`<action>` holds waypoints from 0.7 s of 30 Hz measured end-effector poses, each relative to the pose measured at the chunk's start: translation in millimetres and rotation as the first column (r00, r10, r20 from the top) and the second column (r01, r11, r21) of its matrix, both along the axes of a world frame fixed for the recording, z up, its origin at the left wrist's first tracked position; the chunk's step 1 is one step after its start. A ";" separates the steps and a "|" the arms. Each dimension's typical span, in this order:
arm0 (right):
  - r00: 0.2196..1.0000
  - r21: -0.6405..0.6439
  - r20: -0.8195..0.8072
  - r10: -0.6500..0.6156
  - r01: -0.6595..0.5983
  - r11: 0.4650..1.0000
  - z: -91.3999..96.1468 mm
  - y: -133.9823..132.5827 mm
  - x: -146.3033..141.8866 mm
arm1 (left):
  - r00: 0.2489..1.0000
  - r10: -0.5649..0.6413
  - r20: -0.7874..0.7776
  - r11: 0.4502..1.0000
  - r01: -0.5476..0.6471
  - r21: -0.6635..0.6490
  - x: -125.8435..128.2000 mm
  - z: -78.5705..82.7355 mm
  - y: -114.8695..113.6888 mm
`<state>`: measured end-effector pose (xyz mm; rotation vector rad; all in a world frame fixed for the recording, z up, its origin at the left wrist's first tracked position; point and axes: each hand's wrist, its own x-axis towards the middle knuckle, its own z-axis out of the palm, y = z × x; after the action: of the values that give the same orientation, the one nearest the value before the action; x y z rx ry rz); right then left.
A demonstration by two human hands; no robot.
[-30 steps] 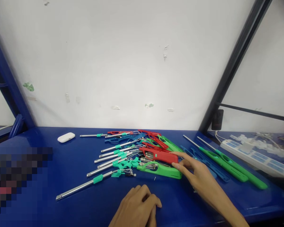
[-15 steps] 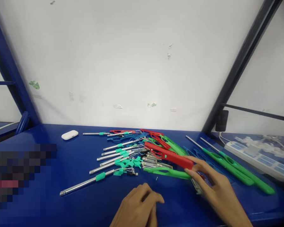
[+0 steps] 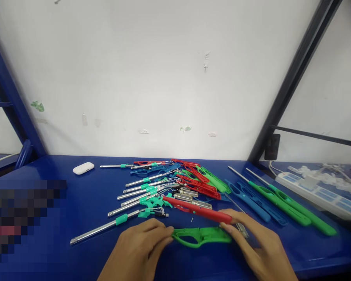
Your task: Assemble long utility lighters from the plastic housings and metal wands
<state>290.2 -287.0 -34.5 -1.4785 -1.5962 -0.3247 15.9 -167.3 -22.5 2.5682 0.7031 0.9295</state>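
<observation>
A green plastic lighter shell (image 3: 200, 236) lies close to me on the blue table (image 3: 76, 218). My left hand (image 3: 137, 249) pinches its left end. My right hand (image 3: 257, 246) grips its right end, together with a red shell (image 3: 197, 208) that slants up to the left. Behind them sits a pile of red, green and blue shells (image 3: 199, 179) and several metal tubes with teal collars (image 3: 140, 193). One long tube (image 3: 105, 228) lies at the near left.
Two assembled green lighters (image 3: 283, 201) and blue shells (image 3: 251, 199) lie to the right. A white power strip (image 3: 318, 195) sits at the far right, a white earbud case (image 3: 83, 168) at the back left. A white wall and dark frame posts stand behind.
My right hand has pulled a red and a green shell out of the pile toward me. My left hand has come forward from rest and taken the green shell's left end.
</observation>
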 end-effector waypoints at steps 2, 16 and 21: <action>1.000 0.013 -0.005 -0.028 0.028 1.000 0.3 -1.2 0.9 | 0.999 0.016 0.041 0.999 -0.015 -0.034 -3.9 7.7 2.7; 0.997 -0.178 0.036 -0.073 0.079 0.981 -5.0 -17.9 41.8 | 0.938 0.134 -0.321 0.962 -0.200 -0.183 -21.4 16.1 10.9; 0.991 -0.232 0.078 -0.108 0.123 0.965 -20.6 -12.6 49.0 | 0.910 0.099 -0.402 0.971 -0.177 -0.161 -21.1 4.9 8.8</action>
<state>339.2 -299.6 -55.1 -1.7638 -1.6481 -0.2570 -5.2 -158.4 -17.6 2.5732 1.0416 0.3527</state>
